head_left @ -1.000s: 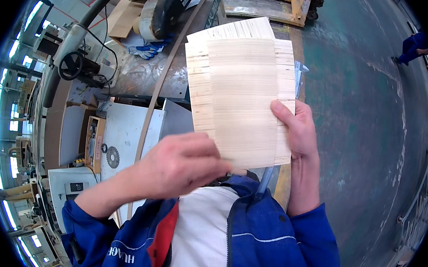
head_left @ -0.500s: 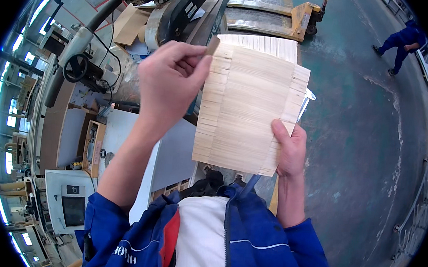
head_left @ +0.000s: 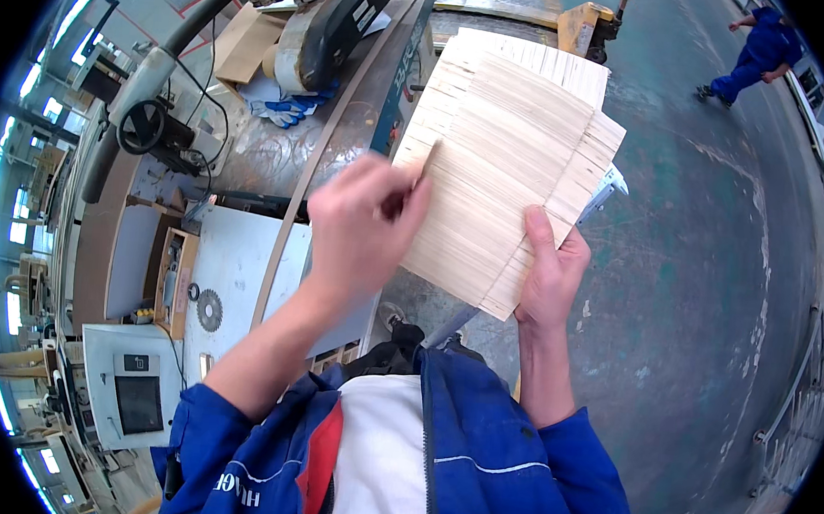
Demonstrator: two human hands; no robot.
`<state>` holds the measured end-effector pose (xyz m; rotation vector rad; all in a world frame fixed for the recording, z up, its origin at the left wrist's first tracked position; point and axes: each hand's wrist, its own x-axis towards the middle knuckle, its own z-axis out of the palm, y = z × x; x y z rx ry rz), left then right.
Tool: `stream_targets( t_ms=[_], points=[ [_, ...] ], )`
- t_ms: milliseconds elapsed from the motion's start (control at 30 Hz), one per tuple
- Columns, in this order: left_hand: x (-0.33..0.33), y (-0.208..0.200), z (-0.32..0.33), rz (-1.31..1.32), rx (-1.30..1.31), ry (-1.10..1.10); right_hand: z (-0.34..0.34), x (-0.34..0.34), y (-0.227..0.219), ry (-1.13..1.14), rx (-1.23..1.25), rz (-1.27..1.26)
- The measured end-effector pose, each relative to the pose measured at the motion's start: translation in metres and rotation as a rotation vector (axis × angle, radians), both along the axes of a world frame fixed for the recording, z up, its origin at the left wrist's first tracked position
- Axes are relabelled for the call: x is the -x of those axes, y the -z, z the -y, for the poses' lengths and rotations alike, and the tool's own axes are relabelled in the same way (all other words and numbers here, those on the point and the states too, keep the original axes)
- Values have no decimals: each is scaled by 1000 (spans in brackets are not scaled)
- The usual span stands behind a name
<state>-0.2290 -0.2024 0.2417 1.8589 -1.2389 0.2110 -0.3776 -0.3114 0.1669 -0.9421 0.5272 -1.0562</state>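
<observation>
Lettering (head_left: 239,490), white, on blue jacket (head_left: 490,444), left fingers (head_left: 415,215) tight on brown strip (head_left: 430,159), right fingers (head_left: 541,232) firm round pale boards (head_left: 504,168)

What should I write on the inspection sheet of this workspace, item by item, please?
Surface: grey metal table, stained.
Things in hand: wooden sheets, overlapping unevenly; small brown strip.
Clutter: gloves on the table; round saw blade on a white surface.
Hands: left hand, blurred, pinches the strip; right hand grips the sheets.
Cables: black cable, hanging in a curve near a black wheel.
Surroundings: another person in blue; yellow pallet truck; worn floor.
</observation>
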Motion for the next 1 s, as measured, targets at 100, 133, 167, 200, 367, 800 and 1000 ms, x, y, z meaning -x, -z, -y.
stream_targets(
  t_ms=[100,133,167,200,367,800,1000],
  points=[
    [18,33,-45,19,-117,13,13,0,4,23,-64,-1],
    [23,44,-65,8,-164,37,18,3,5,26,-85,-11],
    [24,50,-82,2,-208,56,22,4,8,9,-91,-2],
    [21,47,-90,8,-166,81,25,6,11,-1,-99,5],
    [2,-20,-73,155,-201,398,27,14,12,-162,-85,3],
    [-64,-87,19,677,91,207,15,10,-5,-382,-54,-53],
    [-32,-30,-14,570,-171,521,27,14,-1,-316,-95,-28]
  ],
)
